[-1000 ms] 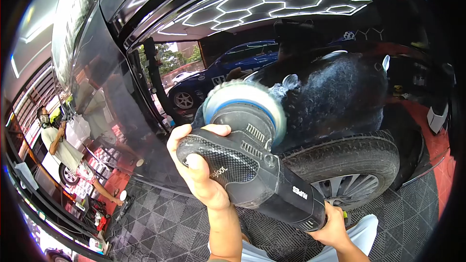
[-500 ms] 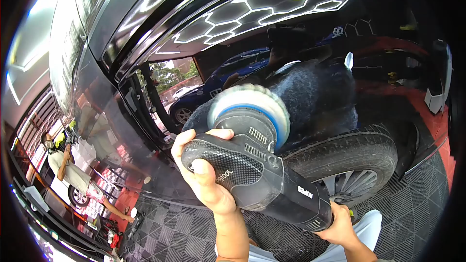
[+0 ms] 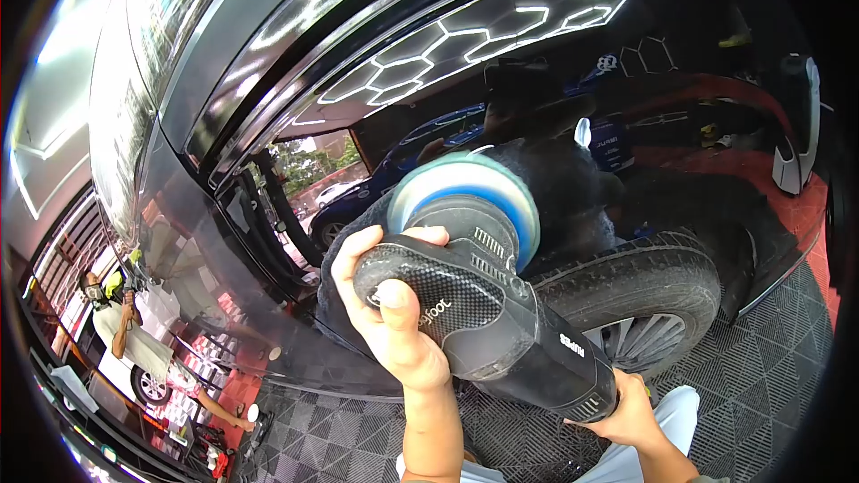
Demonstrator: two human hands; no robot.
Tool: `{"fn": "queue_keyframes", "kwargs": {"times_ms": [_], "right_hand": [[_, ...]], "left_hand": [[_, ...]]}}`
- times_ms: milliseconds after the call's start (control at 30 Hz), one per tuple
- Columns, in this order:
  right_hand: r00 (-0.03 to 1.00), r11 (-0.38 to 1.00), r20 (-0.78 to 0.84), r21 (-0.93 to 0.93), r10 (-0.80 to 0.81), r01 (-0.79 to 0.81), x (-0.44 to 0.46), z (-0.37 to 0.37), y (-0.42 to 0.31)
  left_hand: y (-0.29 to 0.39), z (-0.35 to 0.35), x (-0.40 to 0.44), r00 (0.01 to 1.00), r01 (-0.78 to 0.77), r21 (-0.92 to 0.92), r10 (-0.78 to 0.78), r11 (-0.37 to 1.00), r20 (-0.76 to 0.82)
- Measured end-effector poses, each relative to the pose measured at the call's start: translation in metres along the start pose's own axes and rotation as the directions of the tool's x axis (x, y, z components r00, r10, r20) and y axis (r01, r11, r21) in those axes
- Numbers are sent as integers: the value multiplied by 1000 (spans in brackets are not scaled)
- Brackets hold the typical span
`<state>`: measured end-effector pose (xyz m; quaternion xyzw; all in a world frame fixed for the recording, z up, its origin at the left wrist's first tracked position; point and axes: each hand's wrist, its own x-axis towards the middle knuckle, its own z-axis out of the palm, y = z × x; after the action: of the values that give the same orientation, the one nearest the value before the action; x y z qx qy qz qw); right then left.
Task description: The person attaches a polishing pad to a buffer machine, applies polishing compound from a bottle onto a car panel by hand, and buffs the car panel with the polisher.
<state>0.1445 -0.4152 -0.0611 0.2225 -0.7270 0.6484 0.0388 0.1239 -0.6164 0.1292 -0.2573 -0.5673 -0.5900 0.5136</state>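
Observation:
A black polisher [image 3: 510, 340] with a carbon-patterned head is gripped in both my hands. My left hand [image 3: 389, 322] wraps over its head, thumb on top and fingertips round the far side. The rear end of the body is in my right hand [image 3: 622, 411]. The pale round pad [image 3: 465, 175] with a blue backing faces the glossy black car panel [image 3: 537, 121] above the wheel arch; I see no gap, but the contact face is hidden. Whitish residue [image 3: 598, 225] marks the panel right of the pad.
A tyre [image 3: 667, 282] with a spoked wheel is below the panel, close to the polisher. Dark textured tiles [image 3: 752, 376] cover the floor. At the left, a masked person [image 3: 125, 313] stands with another tool. The panel reflects hexagonal lights and a blue car.
The view has shifted slightly. The polisher sits a little to the right and lower in view, its pad edge smoother-looking. Much of the white haze on the panel has gone. Both hands keep their grip.

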Motion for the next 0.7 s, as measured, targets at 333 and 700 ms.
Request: {"fn": "queue_keyframes", "kwargs": {"times_ms": [333, 700], "right_hand": [[987, 987, 25, 4, -162, 161, 1, -21, 5], [939, 938, 53, 94, -340, 334, -2, -46, 33]], "left_hand": [[4, 33, 7, 995, 5, -24, -3, 1000, 99], [5, 61, 5, 991, 16, -94, -4, 995, 134]]}}
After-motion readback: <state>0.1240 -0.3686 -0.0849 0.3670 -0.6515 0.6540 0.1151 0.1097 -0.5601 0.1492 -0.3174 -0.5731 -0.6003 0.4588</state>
